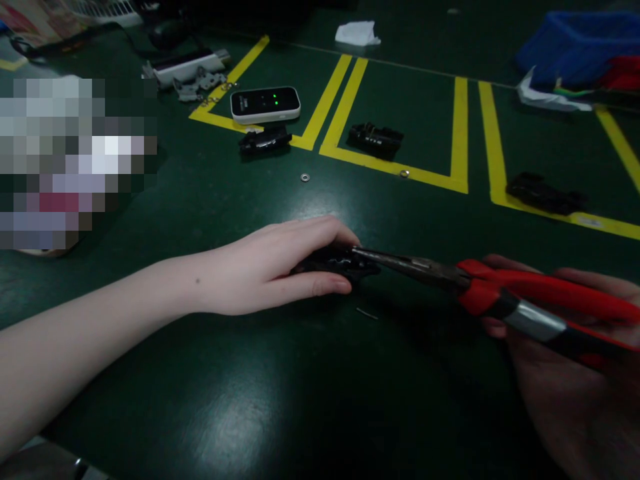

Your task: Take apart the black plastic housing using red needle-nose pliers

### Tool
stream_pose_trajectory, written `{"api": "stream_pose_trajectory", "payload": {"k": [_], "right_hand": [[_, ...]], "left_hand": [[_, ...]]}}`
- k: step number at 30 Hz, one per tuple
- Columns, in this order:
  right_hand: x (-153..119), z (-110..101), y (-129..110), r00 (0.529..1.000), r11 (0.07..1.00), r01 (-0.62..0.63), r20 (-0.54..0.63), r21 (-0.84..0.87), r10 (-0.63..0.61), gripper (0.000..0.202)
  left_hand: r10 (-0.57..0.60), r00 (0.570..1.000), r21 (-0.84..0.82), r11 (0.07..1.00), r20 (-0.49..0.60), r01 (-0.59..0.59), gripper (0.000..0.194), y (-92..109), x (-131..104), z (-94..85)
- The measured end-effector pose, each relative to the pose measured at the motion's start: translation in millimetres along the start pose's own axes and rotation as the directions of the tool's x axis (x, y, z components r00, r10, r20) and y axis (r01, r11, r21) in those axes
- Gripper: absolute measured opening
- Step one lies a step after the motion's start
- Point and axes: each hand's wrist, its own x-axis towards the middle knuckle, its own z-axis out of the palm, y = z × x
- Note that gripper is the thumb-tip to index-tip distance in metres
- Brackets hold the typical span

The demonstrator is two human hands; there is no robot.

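Note:
Under my left hand (280,263) a small black plastic part (345,261) lies on the green table, gripped between thumb and fingers, which cover much of it. My right hand (565,373) is wrapped round the red and black handles of needle-nose pliers (480,287). The tips of the pliers meet the right end of the black part; whether they pinch anything there is too small to tell. Just below, a thin metal pin (367,313) lies loose on the table.
Similar black parts (375,139) lie along yellow tape lines, with small metal rings (305,178) nearby. A white-edged device (265,105) with green lights and grey metal pieces (200,83) sit at the back left. A blue bin (575,50) stands back right; a blurred-out patch covers the left.

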Motion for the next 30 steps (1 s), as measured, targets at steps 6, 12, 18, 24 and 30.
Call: {"api": "stream_pose_trajectory", "payload": {"k": [6, 12, 18, 24, 30], "right_hand": [[0.2, 18.6, -16.3, 0.979, 0.965, -0.156, -0.098, 0.211, 0.18, 0.041], [-3.1, 26.2, -21.4, 0.973, 0.959, -0.167, -0.117, 0.231, 0.198, 0.035], [1.1, 4.0, -7.4, 0.968, 0.939, -0.237, -0.019, 0.249, 0.249, 0.048], [5.4, 3.1, -3.2, 0.976, 0.943, -0.207, -0.007, 0.259, 0.216, 0.041], [5.7, 1.9, -3.3, 0.979, 0.943, -0.196, -0.008, 0.27, 0.205, 0.033]], "left_hand": [[0.006, 0.999, 0.033, 0.999, 0.045, -0.007, 0.029, -0.6, 0.4, -0.9], [0.0, 0.999, 0.028, 1.0, 0.052, -0.002, 0.03, -0.7, -0.3, -1.9], [0.004, 0.999, 0.022, 1.0, 0.046, -0.005, 0.03, -0.7, -0.2, -2.0], [0.004, 0.999, 0.021, 1.0, 0.042, -0.005, 0.03, -0.1, 0.3, -2.2], [0.001, 0.999, 0.024, 1.0, 0.048, -0.002, 0.03, -0.2, 0.5, -2.3]]}}
